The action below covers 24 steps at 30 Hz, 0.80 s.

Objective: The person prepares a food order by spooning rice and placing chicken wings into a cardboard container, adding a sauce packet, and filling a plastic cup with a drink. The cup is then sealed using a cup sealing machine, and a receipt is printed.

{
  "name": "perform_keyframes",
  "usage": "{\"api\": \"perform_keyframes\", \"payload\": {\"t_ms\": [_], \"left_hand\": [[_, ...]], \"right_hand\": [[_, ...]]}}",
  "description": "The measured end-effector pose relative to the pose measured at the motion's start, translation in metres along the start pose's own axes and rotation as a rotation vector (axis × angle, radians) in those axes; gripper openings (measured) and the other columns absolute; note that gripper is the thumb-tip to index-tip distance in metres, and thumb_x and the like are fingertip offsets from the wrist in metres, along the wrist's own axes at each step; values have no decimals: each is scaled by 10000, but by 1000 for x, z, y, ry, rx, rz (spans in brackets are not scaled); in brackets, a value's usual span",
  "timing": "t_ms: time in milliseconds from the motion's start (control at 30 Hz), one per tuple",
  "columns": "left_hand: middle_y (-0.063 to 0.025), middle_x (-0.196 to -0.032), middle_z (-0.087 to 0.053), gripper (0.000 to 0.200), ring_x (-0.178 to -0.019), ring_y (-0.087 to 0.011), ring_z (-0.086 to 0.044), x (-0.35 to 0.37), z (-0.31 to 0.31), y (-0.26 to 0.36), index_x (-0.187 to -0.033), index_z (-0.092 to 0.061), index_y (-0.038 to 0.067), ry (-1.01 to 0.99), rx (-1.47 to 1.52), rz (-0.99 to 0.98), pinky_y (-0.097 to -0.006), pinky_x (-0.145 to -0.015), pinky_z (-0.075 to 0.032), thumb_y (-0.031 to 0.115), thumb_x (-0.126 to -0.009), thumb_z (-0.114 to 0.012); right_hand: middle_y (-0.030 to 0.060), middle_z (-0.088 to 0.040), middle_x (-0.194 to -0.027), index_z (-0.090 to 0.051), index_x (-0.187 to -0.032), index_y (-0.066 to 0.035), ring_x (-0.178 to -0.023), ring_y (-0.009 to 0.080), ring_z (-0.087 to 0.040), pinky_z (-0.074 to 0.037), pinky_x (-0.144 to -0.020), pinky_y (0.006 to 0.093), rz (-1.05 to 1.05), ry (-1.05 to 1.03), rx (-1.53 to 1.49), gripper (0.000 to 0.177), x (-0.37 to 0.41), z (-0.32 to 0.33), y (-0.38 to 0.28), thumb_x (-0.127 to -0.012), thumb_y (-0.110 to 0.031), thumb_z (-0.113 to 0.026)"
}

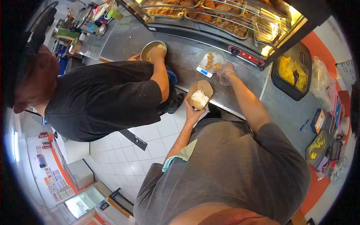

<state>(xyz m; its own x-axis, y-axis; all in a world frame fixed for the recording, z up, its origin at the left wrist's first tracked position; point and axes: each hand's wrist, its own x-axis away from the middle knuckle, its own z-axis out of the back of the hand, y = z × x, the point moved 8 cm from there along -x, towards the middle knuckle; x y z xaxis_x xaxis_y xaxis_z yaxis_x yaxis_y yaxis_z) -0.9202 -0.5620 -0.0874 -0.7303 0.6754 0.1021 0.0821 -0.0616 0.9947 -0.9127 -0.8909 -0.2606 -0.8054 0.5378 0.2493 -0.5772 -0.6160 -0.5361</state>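
Your left hand (193,114) grips cardboard box (203,85) of white-topped food, fingers curled round it, before counter (183,63). Your right hand (228,71) beside bowl (220,55) on scale (204,71), clear plastic (224,79) about fingers; cannot tell how closed.

brown box (206,86), white topping (199,99); blue display (203,71); grey shirt (232,165); pale green cloth (184,153); cap (37,77) perhaps maroon

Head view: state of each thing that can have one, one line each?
Left hand: closed around carton
Carton: open, white food inside
Right hand: beside scale, grip unclear
Scale: bearing clear tub with food pieces; reading illegible
Metal bowl: uncovered, co-worker's hand over it
Warmer: lit, stocked
Large tray: uncovered, yellow food, dark utensil in it
Small tray: uncovered, part filled
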Motion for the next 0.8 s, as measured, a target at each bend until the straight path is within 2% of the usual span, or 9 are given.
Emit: {"api": "perform_keyframes", "payload": {"t_ms": [100,167,200,267,367,500,600,700,800], "left_hand": [[-138,-1287,-367,1023,-1214,-262,-398,-25,-6,-9,-1350,-173,59,35,-25,-16,-369,-1007,-366,16,-547,-803],[-144,-1302,-359,1023,-1221,-268,-389,-42,-8,-9,-1355,-175,61,36,-136,-76,-374,-1005,-366,20,-547,-803],[-149,-1315,-349,1037,-1231,-269,-378,-48,-13,-1,-1362,-156,61,20,-164,-60,-379,-1021,-353,17,-554,-804],[-143,-1309,-341,1028,-1235,-262,-377,-60,-26,3,-1356,-154,65,9,-73,-28,-378,-1019,-367,-19,-551,-788],[-140,-1304,-328,1024,-1228,-253,-378,-80,-43,-1,-1349,-147,71,-23,55,-19,-374,-1017,-377,-55,-550,-775],[-133,-1292,-329,998,-1239,-262,-355,-83,-53,5,-1339,-150,55,-43,-61,-37,-373,-1057,-317,-22,-577,-790],[-141,-1287,-344,965,-1244,-261,-364,-83,-56,-2,-1325,-161,56,-56,-15,-82,-372,-1053,-330,-41,-583,-771],[-141,-1287,-355,958,-1242,-263,-384,-72,-53,-35,-1325,-158,48,-77,129,-14,-370,-1034,-358,-57,-583,-755],[-137,-1280,-358,995,-1224,-254,-391,-49,-40,-46,-1334,-190,62,-47,-22,-20,-368,-1006,-385,-53,-534,-771]], "right_hand": [[148,-628,-763,-598,-884,-44,-642,239,-633,-541,-539,372,-108,302,-10,252,93,118,-62,-735,-213,-712],[224,-607,-852,-543,-1005,-20,-678,294,-625,-536,-585,395,-387,305,-1169,342,135,135,-83,-728,-150,-696],[224,-607,-852,-543,-1005,-20,-678,294,-625,-536,-585,395,-390,305,-1160,342,143,132,-84,-728,-150,-696],[255,-554,-940,-444,-1102,-5,-677,363,-599,-519,-590,423,438,771,-53,420,176,178,-148,-724,-51,-623],[249,-499,-1011,-369,-1149,12,-777,421,-578,-490,-639,495,270,434,119,486,178,154,-159,-704,6,-564],[250,-477,-987,-381,-1126,25,-868,433,-544,-461,-727,503,324,442,-66,420,193,178,-168,-732,5,-525],[196,-517,-927,-390,-1114,8,-726,363,-570,-473,-643,437,340,924,-71,358,204,234,-175,-762,26,-451],[158,-576,-974,-416,-1129,-21,-803,288,-585,-496,-666,415,-312,523,-964,331,143,201,-94,-816,-47,-520],[149,-575,-938,-395,-1199,-36,-716,273,-615,-564,-576,383,-282,17,-1023,436,37,50,37,-890,-277,-587]]}}
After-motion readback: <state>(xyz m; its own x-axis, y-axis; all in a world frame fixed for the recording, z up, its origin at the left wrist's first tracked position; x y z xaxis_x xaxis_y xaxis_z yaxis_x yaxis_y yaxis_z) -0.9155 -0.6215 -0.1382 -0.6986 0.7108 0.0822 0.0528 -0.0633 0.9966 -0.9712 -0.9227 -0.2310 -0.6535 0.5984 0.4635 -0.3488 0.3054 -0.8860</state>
